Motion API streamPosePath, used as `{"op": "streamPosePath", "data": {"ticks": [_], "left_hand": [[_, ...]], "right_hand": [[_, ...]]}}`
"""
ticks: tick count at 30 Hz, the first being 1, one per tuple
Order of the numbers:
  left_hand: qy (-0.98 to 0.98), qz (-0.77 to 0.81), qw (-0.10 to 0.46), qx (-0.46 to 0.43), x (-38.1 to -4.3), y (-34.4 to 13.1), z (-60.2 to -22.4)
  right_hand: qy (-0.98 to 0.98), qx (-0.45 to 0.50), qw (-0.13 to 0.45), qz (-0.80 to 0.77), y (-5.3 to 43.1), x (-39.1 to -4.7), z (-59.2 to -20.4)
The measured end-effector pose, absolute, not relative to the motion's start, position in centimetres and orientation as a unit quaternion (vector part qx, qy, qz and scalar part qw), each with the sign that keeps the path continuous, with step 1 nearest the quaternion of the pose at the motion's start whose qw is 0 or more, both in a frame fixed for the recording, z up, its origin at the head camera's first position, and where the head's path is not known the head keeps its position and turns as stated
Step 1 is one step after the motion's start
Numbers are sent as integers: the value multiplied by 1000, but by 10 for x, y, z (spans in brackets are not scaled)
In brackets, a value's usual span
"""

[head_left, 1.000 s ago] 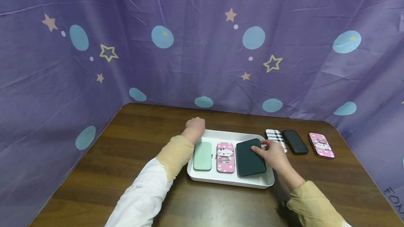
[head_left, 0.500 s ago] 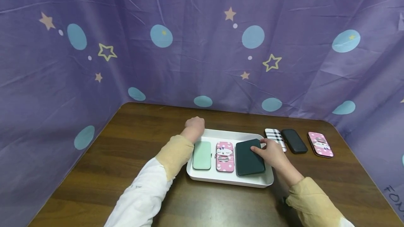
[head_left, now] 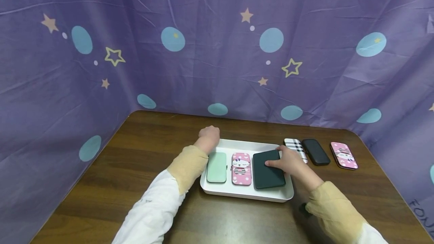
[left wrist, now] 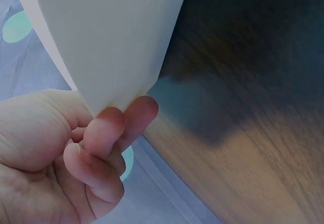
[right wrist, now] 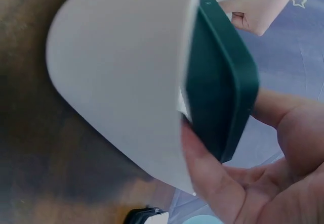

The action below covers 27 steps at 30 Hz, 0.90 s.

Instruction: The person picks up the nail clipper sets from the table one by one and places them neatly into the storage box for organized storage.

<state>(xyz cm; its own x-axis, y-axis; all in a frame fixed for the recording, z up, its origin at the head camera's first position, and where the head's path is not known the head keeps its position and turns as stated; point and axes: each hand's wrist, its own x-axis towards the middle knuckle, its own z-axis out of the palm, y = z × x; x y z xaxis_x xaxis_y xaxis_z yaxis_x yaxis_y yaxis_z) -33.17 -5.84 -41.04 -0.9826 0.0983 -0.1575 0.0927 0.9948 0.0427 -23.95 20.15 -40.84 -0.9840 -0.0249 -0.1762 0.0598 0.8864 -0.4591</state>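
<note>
A shallow white tray (head_left: 247,197) stands on the table with three flat cases in it. My left hand (head_left: 209,138) grips its back left corner; in the left wrist view the fingertips (left wrist: 105,128) curl against the outer wall. At the tray's right end, a dark green case (head_left: 269,178) sits slightly tilted. My right hand (head_left: 292,161) holds this case by its right side, thumb on top; in the right wrist view one finger (right wrist: 202,158) reaches inside the tray wall. Left of it lie a pink cat-print case (head_left: 242,170) and a mint green case (head_left: 217,168).
Right of the tray, on the brown wooden table (head_left: 162,134), lie a plaid case (head_left: 295,147), a black case (head_left: 316,152) and another pink case (head_left: 344,155). Behind the table hangs a purple curtain (head_left: 217,67) with stars and blue spots.
My right hand has shifted slightly left over the dark green case, its thumb now further onto the top. The left hand has stayed at the tray's corner.
</note>
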Motion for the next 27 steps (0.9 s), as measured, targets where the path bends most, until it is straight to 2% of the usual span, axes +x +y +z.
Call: {"op": "streamPosePath", "data": {"ticks": [9,27], "left_hand": [[995,13,84,49,-332,-58,-411],[995,9,85,46,-331,-58,-411]], "right_hand": [[956,7,156,-249,195,-244,-401],[955,11,233,-185,190,-255,-396]]}}
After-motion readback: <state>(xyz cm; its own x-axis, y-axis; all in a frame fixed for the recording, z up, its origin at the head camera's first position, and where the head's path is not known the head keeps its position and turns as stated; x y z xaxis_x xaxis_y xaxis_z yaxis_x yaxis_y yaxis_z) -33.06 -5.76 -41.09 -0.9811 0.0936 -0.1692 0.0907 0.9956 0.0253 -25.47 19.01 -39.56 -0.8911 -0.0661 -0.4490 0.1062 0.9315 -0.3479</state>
